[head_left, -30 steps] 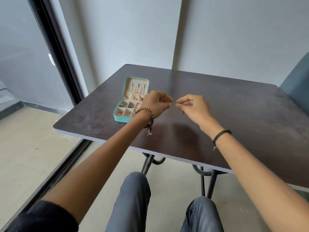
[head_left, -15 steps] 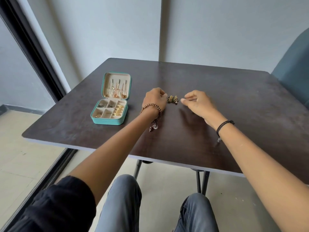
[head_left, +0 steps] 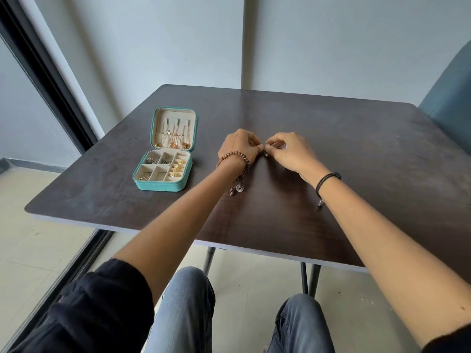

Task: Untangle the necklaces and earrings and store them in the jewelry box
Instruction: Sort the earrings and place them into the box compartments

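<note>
The little dark jewelry clump (head_left: 265, 153) sits just above the desk (head_left: 356, 161), right between your two hands. It's too small to say if it's earrings or a bit of chain, and I can't make out any long axis on it. Your left hand (head_left: 238, 146) comes at it from the left and your right hand (head_left: 289, 151) from the right. Both sets of fingers (head_left: 274, 145) are curled in and pinched together on it, tips nearly meeting.

So I'd guess you're mid-untangle, pulling apart sideways.

The teal jewelry box (head_left: 163, 186) lies open, well off to the left past your left wrist. Chains hang in its lid and several tray compartments are already filled. The left hand is the closer one for the drop-off.
</note>
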{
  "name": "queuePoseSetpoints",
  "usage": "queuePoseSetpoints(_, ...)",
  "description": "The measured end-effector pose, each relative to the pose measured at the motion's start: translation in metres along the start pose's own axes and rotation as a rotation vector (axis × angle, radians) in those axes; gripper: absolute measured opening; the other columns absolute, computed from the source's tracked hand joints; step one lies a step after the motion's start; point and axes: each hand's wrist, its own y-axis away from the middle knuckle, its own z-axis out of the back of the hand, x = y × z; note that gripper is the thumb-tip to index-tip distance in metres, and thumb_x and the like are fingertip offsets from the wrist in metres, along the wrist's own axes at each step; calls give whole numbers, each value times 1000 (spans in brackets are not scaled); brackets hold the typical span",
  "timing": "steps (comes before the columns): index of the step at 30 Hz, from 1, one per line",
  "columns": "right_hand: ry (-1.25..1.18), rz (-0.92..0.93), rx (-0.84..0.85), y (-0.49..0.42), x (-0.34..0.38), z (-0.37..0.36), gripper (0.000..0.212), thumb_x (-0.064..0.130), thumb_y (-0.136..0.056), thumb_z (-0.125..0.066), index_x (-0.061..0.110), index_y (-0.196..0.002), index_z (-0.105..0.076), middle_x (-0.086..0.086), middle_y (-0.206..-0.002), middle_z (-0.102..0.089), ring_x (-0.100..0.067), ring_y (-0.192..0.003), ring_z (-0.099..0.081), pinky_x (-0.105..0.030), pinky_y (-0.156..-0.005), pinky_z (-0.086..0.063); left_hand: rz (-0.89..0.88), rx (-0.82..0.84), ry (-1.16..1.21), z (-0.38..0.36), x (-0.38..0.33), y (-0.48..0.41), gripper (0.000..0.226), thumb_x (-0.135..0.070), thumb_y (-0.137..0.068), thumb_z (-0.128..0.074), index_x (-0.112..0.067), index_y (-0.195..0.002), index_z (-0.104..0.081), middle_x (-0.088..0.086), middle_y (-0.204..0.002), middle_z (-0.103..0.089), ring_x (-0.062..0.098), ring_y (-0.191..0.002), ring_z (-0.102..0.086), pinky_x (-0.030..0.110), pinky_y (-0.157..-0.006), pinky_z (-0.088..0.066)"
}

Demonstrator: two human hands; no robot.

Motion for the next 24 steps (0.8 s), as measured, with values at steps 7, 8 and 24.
queuePoseSetpoints(7, -133, -31, -49, 6, 3, -2, 8, 25, -91, -71, 24, -98, -74, 5, -92, -74, -15, -95, -69, -30, -83, -54, -16, 25, 73, 3, 2, 3, 7, -26, -86, -69, -25, -90, -74, -1, -98, -74, 18, -97, -67, 36, -88, -55)
queuePoseSetpoints(8, -158, -39, -49, 7, 4, -2, 8, 26, -91, -71, 25, -98, -74, 6, -90, -75, -15, -93, -69, -33, -83, -56, -20, 29, 84, 4, 2, 4, 7, -26, -86, -69, -24, -91, -74, -1, -97, -73, 17, -97, -67, 35, -88, -55)
queuePoseSetpoints(24, -490, 20, 38, 53, 30, 17, 13, 17, -87, -78, 22, -98, -73, 4, -88, -75, -7, -83, -70, -23, -77, -47, -25, 162, 400, 54, 9, 55, 17, -19, -84, -76, -10, -99, -74, 4, -87, -75, 8, -78, -68, 15, -62, -47)
